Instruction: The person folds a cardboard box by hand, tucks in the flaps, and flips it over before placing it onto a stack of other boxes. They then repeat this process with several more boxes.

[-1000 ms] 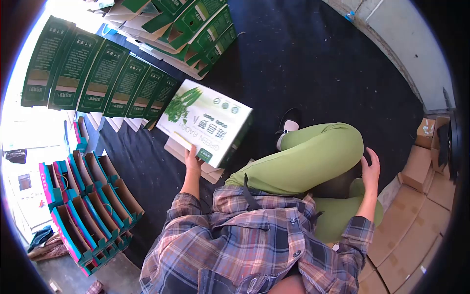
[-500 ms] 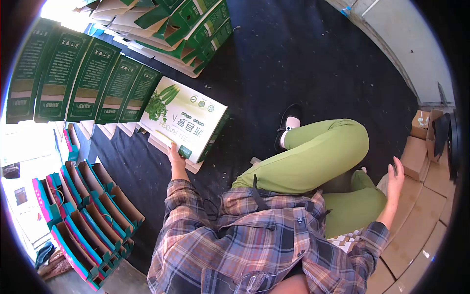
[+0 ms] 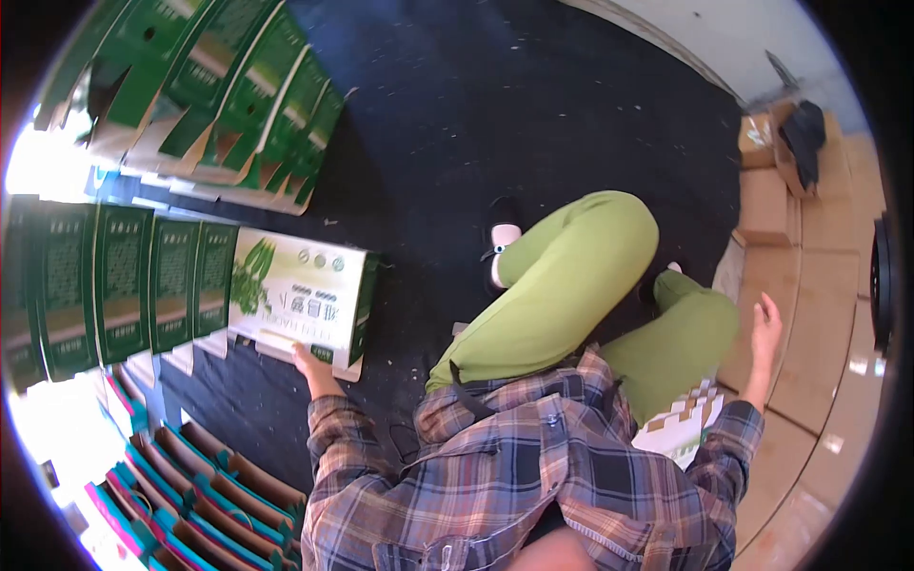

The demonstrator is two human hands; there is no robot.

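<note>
A white and green carton (image 3: 295,295), printed with leafy radish pictures, stands at the end of a row of dark green cartons (image 3: 124,276) on the left. My left hand (image 3: 312,369) is closed on its near edge, fingers partly hidden behind the edge. Off to the right, my right hand (image 3: 764,333) hangs free with fingers apart, in front of brown cardboard boxes (image 3: 790,305) and touching nothing that I can see.
Stacked green cartons (image 3: 238,95) with flaps stand at the upper left. Teal and pink open boxes (image 3: 190,495) fill the lower left. Black sheeting (image 3: 438,124) covers the floor. Beside my bent legs lies a white and brown patterned thing (image 3: 681,423). A pale wall (image 3: 705,38) rises at upper right.
My view has turned, so the cartons and boxes appear shifted down and left. My left hand stays on the white and green carton. My right hand remains raised and empty.
</note>
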